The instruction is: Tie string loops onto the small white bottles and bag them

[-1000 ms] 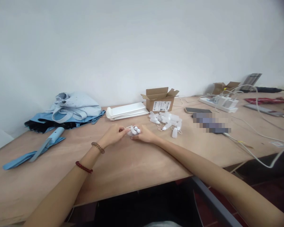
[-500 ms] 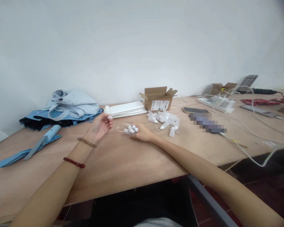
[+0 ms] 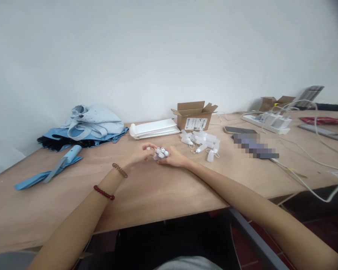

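Observation:
My right hand [image 3: 174, 157] is closed around a bunch of small white plastic bottles [image 3: 161, 152] with thin cords, held just over the table. Close on its left is my left hand [image 3: 141, 154], fingers curled, with the fingertips almost at the bunch. A small whitish piece [image 3: 148, 149] shows between those fingers; it looks like part of another such bottle, mostly hidden. Several more translucent bottles [image 3: 202, 139] with cord loops lie in a loose pile to the right, in front of an open cardboard box [image 3: 193, 118].
White flat packets [image 3: 154, 129] lie by the wall. To the left are a blue umbrella [image 3: 70, 153] and a pale cloth bag [image 3: 95, 122]. On the right lie a phone [image 3: 239, 130], a blurred-out item [image 3: 255, 146], a power strip [image 3: 278, 127] and trailing white cables [image 3: 301, 183].
My left hand has moved right and lowered to the bunch in my right hand. The right hand keeps its hold on the bottles. The whole view has shifted slightly, so things appear farther right.

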{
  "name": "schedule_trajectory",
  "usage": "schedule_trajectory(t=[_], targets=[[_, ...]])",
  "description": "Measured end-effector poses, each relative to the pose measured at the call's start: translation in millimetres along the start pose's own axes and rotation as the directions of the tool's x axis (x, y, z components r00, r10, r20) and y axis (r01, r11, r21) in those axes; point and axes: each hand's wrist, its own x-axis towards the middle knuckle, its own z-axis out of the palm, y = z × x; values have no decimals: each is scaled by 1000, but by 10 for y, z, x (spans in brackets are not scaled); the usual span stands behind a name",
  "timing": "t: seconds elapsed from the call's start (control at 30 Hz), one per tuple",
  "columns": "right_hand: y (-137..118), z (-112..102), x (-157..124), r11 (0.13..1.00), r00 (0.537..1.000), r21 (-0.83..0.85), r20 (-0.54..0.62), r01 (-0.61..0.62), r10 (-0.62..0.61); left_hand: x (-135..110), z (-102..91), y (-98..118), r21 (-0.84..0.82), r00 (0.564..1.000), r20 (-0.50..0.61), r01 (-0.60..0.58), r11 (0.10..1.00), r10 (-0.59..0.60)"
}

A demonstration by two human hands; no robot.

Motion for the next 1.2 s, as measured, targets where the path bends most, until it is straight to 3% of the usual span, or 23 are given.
schedule_trajectory(t=[0.2, 0.4, 0.67, 0.93, 1.2], targets=[[17, 8, 6, 1000, 1000, -8, -10, -1, 1, -24, 26, -75, 355, 954, -17, -274, 894, 299], [45, 29, 16, 996, 999, -85, -28, 14, -16, -66, 12, -26, 497, 910, -4, -359, 790, 415], [51, 86, 32, 981, 997, -194, -81, -14, -2, 43, -72, -143, 481, 933, -21, -306, 822, 360], [76, 89, 22, 977, 995, -208, -98, -50, 30, 139, 21, -255, 386, 942, -54, -285, 877, 330], [103, 96, 37, 972, 995, -235, -99, 0, -24, 120, -101, -157, 256, 984, -4, -170, 952, 177]])
